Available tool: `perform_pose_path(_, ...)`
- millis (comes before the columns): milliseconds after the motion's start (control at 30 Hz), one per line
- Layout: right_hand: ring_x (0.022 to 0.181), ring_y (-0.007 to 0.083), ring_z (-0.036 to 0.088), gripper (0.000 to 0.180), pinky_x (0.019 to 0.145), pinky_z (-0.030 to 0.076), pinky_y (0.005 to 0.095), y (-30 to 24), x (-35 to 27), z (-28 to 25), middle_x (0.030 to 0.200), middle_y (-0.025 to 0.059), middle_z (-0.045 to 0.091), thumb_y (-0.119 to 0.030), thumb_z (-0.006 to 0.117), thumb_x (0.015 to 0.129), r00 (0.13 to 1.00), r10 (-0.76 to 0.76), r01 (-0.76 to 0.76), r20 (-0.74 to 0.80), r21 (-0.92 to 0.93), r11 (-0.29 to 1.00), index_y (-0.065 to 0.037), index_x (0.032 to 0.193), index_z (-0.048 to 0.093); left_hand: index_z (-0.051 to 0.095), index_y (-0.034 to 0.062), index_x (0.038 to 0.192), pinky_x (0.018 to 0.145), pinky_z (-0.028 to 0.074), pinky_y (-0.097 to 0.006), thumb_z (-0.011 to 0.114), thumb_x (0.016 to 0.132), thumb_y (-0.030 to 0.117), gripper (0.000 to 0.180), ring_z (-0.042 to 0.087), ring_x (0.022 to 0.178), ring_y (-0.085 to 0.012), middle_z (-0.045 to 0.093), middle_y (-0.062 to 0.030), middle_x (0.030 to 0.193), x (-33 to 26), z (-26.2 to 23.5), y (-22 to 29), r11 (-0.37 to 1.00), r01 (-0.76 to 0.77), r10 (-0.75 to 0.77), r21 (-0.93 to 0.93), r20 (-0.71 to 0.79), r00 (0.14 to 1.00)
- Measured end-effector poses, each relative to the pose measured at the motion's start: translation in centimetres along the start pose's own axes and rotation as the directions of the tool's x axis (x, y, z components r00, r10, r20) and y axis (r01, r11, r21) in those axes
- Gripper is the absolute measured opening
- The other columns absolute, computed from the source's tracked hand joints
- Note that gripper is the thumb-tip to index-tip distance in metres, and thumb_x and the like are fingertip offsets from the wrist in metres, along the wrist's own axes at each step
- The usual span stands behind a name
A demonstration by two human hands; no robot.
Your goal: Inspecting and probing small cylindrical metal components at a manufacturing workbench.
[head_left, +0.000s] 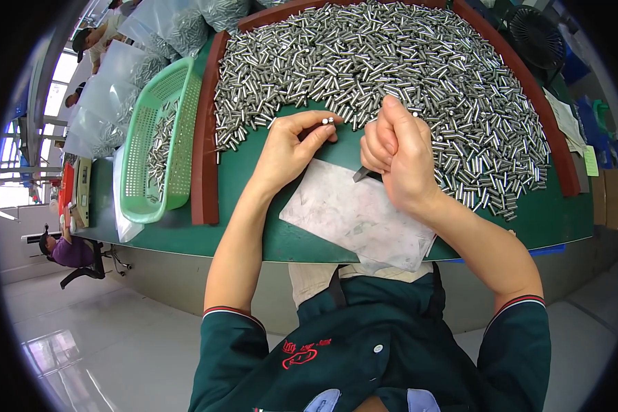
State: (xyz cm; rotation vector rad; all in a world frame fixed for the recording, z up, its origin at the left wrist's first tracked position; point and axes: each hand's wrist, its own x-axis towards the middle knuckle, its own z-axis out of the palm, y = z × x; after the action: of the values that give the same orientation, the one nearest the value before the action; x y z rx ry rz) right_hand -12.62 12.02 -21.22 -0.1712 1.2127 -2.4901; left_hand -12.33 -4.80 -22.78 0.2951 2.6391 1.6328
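Note:
My left hand (286,150) pinches a few short metal pins (328,121) between thumb and fingers, their round shiny ends showing. To its right, my right hand (404,154) is closed in a fist with the thumb on top. A dark, flat-tipped tool (360,175) sticks out from the bottom of that fist; the rest of it is hidden. Beneath and between the hands lies a smudged white sheet (350,211), cloth or paper. Just beyond both hands spreads a large heap of loose metal pins (378,62) on the green tabletop (242,180).
Reddish-brown bars (207,147) border the heap. A green perforated basket (182,154) with some pins stands at the left. Behind it are clear plastic bags (106,99) of metal pieces. A black fan (537,38) is at the far right. A person (73,251) sits at far left.

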Motion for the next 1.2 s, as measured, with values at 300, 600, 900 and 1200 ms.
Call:
perform_pose_path(300,0.036,0.0067,0.020,0.045,0.035,0.018,0.0230,0.1,0.2,-0.1,0.042,-0.0003,0.029,-0.027,0.038,0.090,1.000,-0.005,0.005,-0.002,0.055,0.998,-0.010,0.049,0.028,0.061,-0.0025,0.088,0.054,0.043,-0.024,0.057,0.077,0.002,0.012,0.056,0.060,-0.0129,0.059,-0.0074,0.069,-1.7,-0.4,1.3,0.946,-0.105,0.152,0.305,-0.134,0.979)
perform_pose_path(600,0.036,0.0081,0.015,0.045,0.036,0.016,0.0246,0.2,0.2,0.1,0.041,-0.0014,0.024,-0.029,0.031,0.092,1.000,-0.023,0.023,-0.007,-0.023,0.999,-0.013,0.051,0.025,0.057,0.0039,0.079,0.057,0.039,-0.033,0.062,0.067,0.005,0.013,0.050,0.061,-0.0231,0.049,-0.0063,0.069,-5.1,1.6,2.6,0.665,-0.304,0.375,0.682,0.047,0.926)
perform_pose_path(900,0.037,0.0080,0.016,0.044,0.037,0.017,0.0247,0.1,-0.1,0.2,0.041,-0.0012,0.025,-0.028,0.032,0.091,1.000,-0.029,0.029,-0.001,-0.025,0.999,-0.012,0.051,0.026,0.060,0.0022,0.081,0.055,0.041,-0.034,0.062,0.070,0.007,0.012,0.050,0.059,-0.0252,0.051,-0.0086,0.068,-5.5,2.8,3.6,0.624,-0.187,0.259,0.759,0.024,0.965)
perform_pose_path(1200,0.037,0.0083,0.016,0.044,0.037,0.016,0.0248,0.0,-0.1,0.1,0.041,-0.0013,0.024,-0.029,0.033,0.091,1.000,-0.030,0.030,-0.007,-0.012,0.999,-0.012,0.051,0.026,0.060,0.0032,0.080,0.057,0.039,-0.033,0.063,0.069,0.006,0.012,0.051,0.061,-0.0247,0.050,-0.0077,0.068,-5.6,3.0,3.1,0.702,-0.175,0.255,0.690,-0.015,0.967)
